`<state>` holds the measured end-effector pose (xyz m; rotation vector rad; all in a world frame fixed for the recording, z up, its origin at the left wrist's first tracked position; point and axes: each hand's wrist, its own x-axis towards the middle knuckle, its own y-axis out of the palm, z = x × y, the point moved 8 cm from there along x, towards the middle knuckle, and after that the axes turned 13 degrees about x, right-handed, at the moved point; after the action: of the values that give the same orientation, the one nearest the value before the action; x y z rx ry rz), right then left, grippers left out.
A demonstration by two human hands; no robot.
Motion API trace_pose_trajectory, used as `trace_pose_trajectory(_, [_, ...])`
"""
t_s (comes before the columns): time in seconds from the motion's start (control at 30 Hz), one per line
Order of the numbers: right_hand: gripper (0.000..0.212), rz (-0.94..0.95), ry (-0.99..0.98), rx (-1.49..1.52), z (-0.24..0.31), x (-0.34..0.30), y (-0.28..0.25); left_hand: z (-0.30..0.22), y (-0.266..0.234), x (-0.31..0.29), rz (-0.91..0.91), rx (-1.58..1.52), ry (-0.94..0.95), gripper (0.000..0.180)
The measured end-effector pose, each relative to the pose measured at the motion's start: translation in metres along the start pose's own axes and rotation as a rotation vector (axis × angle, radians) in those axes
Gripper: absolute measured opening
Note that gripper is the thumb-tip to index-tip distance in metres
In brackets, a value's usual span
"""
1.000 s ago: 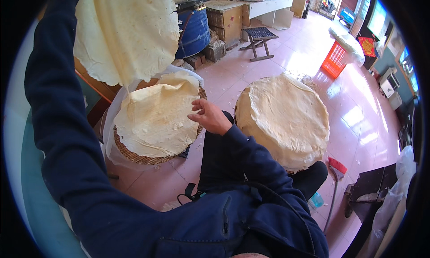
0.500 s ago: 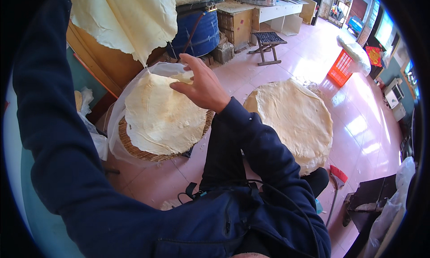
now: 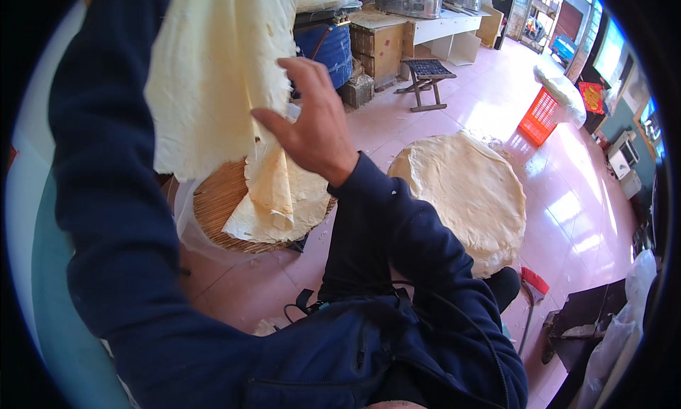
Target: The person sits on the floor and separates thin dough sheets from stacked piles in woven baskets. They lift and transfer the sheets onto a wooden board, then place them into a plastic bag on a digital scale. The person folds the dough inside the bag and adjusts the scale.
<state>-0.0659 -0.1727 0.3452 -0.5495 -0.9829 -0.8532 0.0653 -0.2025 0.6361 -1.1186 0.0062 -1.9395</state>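
A large, thin, pale flatbread (image 3: 213,75) hangs from above the top edge. My left arm reaches up beside it, and the left hand is outside the picture. My right hand (image 3: 316,122) is raised next to the hanging flatbread's right edge, thumb and fingers apart, gripping nothing; whether the fingertips touch it I cannot tell. Below, another flatbread (image 3: 305,203) lies partly folded on a round woven straw mat (image 3: 216,196), with part of it drawn up toward the hanging sheet. A broad round stack of flatbreads (image 3: 461,200) sits to the right of my legs.
A blue barrel (image 3: 326,54) stands at the back beside a wooden cabinet (image 3: 386,54). Farther right are a folding stool (image 3: 427,79) and a red plastic crate (image 3: 539,117) with a bag on it. A red broom (image 3: 535,280) lies near my right knee. Clear plastic sheeting surrounds the mat.
The hanging flatbread has come lower and nearer. The flatbread on the mat has been pulled up and folded, baring the mat's left side. My right hand stays raised with fingers apart.
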Motion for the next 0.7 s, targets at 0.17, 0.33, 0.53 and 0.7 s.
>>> trace_pose_trajectory(0.17, [0.088,0.072,0.064,0.098,0.014,-0.032,0.022,-0.052,0.093,0.011,0.302,-0.079,-0.017,0.021])
trace_pose_trajectory(0.33, [0.109,-0.021,0.231,-0.078,-0.001,-0.07,0.006,-0.094,0.144,0.039,0.251,-0.692,0.076,0.02])
trace_pose_trajectory(0.53, [0.108,-0.274,0.139,-0.449,-0.017,-0.071,-0.055,-0.131,0.132,0.067,0.596,-0.842,-0.134,0.013])
trace_pose_trajectory(0.7, [0.093,-0.362,0.096,-0.629,-0.025,-0.07,-0.103,-0.175,0.06,0.064,0.37,-1.267,-0.286,0.022])
